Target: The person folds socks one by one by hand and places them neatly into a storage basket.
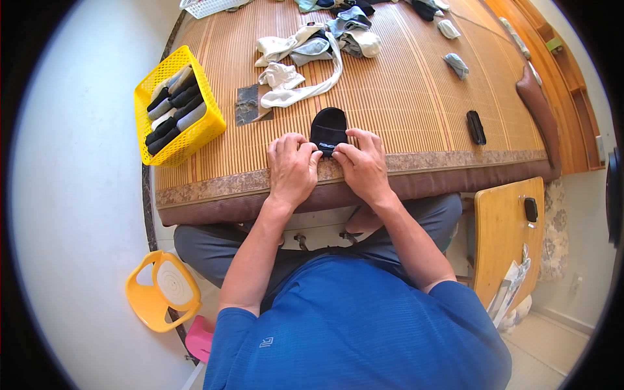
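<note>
A black sock (329,127), partly folded and bearing pale writing, lies flat on the bamboo mat (409,112) near its front edge. My left hand (293,168) pinches the sock's near left corner between thumb and forefinger. At the near right corner, my right hand (361,163) pinches it too, a finger touching its right side. Beyond the hands is a loose pile of white and grey socks (312,51). A yellow plastic basket (210,124) on the left holds rolled or folded socks (187,92) in rows.
A white basket (207,7) and more socks are at the far edge. Single bundled socks (457,66) and a black item (476,127) lie on the right. A wooden stool or small table (507,234) stands at right, a yellow child's chair (146,297) at lower left.
</note>
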`<action>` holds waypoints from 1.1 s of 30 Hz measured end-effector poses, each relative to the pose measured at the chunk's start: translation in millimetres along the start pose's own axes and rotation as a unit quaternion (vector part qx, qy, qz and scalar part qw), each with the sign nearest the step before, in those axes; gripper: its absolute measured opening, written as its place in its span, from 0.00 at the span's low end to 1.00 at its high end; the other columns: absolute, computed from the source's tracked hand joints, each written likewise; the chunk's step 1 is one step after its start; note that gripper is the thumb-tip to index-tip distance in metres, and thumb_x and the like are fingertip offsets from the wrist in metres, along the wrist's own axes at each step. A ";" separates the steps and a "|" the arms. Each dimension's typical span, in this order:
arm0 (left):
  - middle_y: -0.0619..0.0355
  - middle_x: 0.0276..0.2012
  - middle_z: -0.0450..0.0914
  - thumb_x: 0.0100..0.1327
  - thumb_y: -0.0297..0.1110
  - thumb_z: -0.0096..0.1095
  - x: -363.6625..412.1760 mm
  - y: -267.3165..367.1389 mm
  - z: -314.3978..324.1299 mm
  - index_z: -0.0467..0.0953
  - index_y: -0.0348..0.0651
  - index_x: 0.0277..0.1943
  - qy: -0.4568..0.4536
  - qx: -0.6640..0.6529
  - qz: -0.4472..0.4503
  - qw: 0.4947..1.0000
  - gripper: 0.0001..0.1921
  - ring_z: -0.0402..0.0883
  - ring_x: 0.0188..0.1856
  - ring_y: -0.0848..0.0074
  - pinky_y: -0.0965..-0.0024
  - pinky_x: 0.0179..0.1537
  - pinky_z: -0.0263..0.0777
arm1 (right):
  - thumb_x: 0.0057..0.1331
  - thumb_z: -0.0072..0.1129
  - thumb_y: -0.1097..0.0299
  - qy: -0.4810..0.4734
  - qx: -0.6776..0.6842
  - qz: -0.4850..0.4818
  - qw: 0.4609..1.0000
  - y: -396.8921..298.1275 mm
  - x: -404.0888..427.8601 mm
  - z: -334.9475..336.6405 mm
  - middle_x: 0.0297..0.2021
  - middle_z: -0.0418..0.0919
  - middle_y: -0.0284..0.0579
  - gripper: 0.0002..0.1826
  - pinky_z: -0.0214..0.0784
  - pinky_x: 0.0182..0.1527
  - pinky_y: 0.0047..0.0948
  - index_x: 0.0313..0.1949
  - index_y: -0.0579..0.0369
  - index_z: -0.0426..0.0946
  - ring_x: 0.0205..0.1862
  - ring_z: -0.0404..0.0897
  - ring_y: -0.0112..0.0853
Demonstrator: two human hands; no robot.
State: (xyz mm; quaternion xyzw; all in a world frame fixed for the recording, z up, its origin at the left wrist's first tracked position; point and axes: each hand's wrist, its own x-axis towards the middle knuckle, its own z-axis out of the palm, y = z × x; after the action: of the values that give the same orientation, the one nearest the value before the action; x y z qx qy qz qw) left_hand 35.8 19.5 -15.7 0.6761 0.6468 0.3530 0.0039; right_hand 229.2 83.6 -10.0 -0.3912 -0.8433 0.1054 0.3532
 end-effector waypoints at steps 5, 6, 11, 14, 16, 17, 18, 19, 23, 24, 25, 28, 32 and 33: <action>0.55 0.49 0.82 0.68 0.39 0.80 10.1 2.0 5.6 0.88 0.43 0.44 -0.006 0.021 -0.083 0.996 0.10 0.79 0.60 0.58 0.45 0.71 0.62 | 0.69 0.75 0.64 -0.019 -0.009 0.052 0.998 -0.9 6.6 8.0 0.63 0.82 0.50 0.08 0.67 0.67 0.51 0.42 0.53 0.90 0.69 0.76 0.49; 0.57 0.48 0.83 0.67 0.39 0.82 12.9 2.6 5.2 0.88 0.46 0.43 -0.006 0.019 -0.102 0.995 0.10 0.80 0.59 0.60 0.46 0.70 0.62 | 0.69 0.75 0.64 -0.022 -0.010 0.065 0.998 0.6 9.0 9.7 0.64 0.82 0.50 0.08 0.67 0.67 0.51 0.41 0.53 0.90 0.70 0.75 0.49; 0.61 0.45 0.84 0.63 0.39 0.85 15.0 0.7 8.8 0.90 0.52 0.40 0.038 -0.002 -0.103 0.994 0.08 0.81 0.57 0.62 0.47 0.69 0.62 | 0.68 0.76 0.64 -0.031 -0.011 0.112 0.993 -2.5 18.0 13.4 0.64 0.82 0.50 0.08 0.68 0.67 0.52 0.39 0.53 0.87 0.70 0.75 0.50; 0.61 0.44 0.85 0.64 0.38 0.83 11.1 -3.1 13.0 0.92 0.51 0.42 0.046 -0.012 -0.080 0.996 0.07 0.82 0.56 0.63 0.50 0.68 0.64 | 0.67 0.78 0.65 0.005 0.006 0.117 0.993 0.2 17.9 16.7 0.63 0.83 0.50 0.08 0.68 0.66 0.53 0.39 0.52 0.86 0.69 0.76 0.50; 0.61 0.45 0.85 0.65 0.37 0.83 9.0 -9.0 8.0 0.92 0.50 0.43 0.046 -0.015 -0.039 0.998 0.07 0.82 0.55 0.63 0.51 0.66 0.66 | 0.66 0.79 0.65 0.010 0.019 0.104 0.994 2.5 17.0 17.6 0.63 0.83 0.50 0.10 0.69 0.66 0.54 0.40 0.52 0.86 0.68 0.77 0.51; 0.61 0.45 0.84 0.65 0.37 0.83 7.3 -12.2 4.6 0.92 0.48 0.45 0.045 -0.017 0.001 0.999 0.08 0.83 0.55 0.63 0.53 0.65 0.67 | 0.66 0.79 0.65 0.010 0.019 0.104 0.994 3.3 16.5 18.0 0.63 0.83 0.50 0.10 0.69 0.66 0.54 0.40 0.52 0.86 0.68 0.77 0.51; 0.59 0.48 0.84 0.66 0.37 0.82 7.5 -12.3 -3.8 0.91 0.49 0.48 0.019 -0.025 0.021 0.999 0.10 0.82 0.58 0.62 0.53 0.65 0.68 | 0.66 0.79 0.65 0.010 0.013 0.104 0.994 4.4 15.9 18.6 0.62 0.83 0.50 0.10 0.69 0.65 0.54 0.41 0.51 0.86 0.67 0.77 0.51; 0.59 0.48 0.84 0.66 0.37 0.82 6.9 -12.8 -5.3 0.91 0.49 0.48 0.019 -0.025 0.022 0.999 0.10 0.82 0.58 0.62 0.53 0.65 0.68 | 0.66 0.80 0.64 0.010 0.008 0.104 0.994 5.7 15.4 18.7 0.62 0.83 0.50 0.10 0.69 0.65 0.53 0.41 0.51 0.87 0.67 0.78 0.51; 0.56 0.53 0.82 0.66 0.39 0.82 7.1 -13.0 -9.0 0.90 0.49 0.53 -0.017 -0.017 0.035 0.999 0.15 0.80 0.63 0.59 0.53 0.66 0.67 | 0.67 0.79 0.65 0.019 0.006 0.090 0.996 9.1 14.2 17.3 0.62 0.83 0.50 0.09 0.70 0.65 0.53 0.42 0.51 0.88 0.65 0.78 0.51; 0.56 0.53 0.82 0.67 0.38 0.81 8.1 -12.4 -7.8 0.89 0.48 0.53 -0.016 -0.010 0.033 0.999 0.14 0.79 0.62 0.59 0.52 0.67 0.67 | 0.67 0.78 0.66 0.025 0.032 0.067 0.997 10.2 12.9 16.9 0.62 0.84 0.50 0.08 0.71 0.64 0.52 0.42 0.51 0.88 0.66 0.78 0.51; 0.56 0.52 0.81 0.68 0.38 0.80 9.1 -12.3 -6.8 0.89 0.48 0.53 -0.015 -0.003 0.032 0.999 0.13 0.79 0.62 0.59 0.52 0.67 0.67 | 0.67 0.78 0.67 0.031 0.057 0.045 0.997 11.6 11.4 16.2 0.62 0.84 0.50 0.07 0.71 0.64 0.52 0.42 0.51 0.89 0.66 0.78 0.51; 0.55 0.51 0.80 0.72 0.37 0.77 10.3 -11.9 -7.1 0.88 0.48 0.52 -0.018 0.002 0.033 0.999 0.10 0.78 0.62 0.58 0.50 0.68 0.65 | 0.66 0.79 0.67 0.028 0.073 0.006 0.997 10.0 9.6 6.0 0.62 0.83 0.50 0.09 0.73 0.66 0.49 0.44 0.50 0.91 0.66 0.78 0.51; 0.54 0.51 0.80 0.74 0.39 0.74 16.3 -12.3 1.9 0.88 0.44 0.51 -0.014 0.013 0.019 1.000 0.10 0.77 0.62 0.58 0.47 0.70 0.62 | 0.65 0.80 0.67 0.015 0.039 -0.020 0.999 11.7 12.3 5.1 0.63 0.83 0.51 0.10 0.74 0.67 0.48 0.46 0.49 0.93 0.66 0.77 0.51; 0.54 0.51 0.80 0.74 0.39 0.74 18.2 -11.9 4.1 0.88 0.44 0.51 -0.016 0.012 0.019 1.000 0.10 0.77 0.62 0.58 0.47 0.70 0.62 | 0.65 0.80 0.67 0.015 0.039 -0.019 0.999 12.7 13.3 6.2 0.63 0.83 0.51 0.10 0.74 0.67 0.48 0.46 0.49 0.93 0.66 0.77 0.51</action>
State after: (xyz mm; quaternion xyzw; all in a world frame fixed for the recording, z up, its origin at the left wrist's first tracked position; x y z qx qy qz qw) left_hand 25.8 39.2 -15.7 0.6937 0.6381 0.3342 -0.0011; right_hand 226.6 102.6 -13.5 -0.3631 -0.8402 0.1254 0.3827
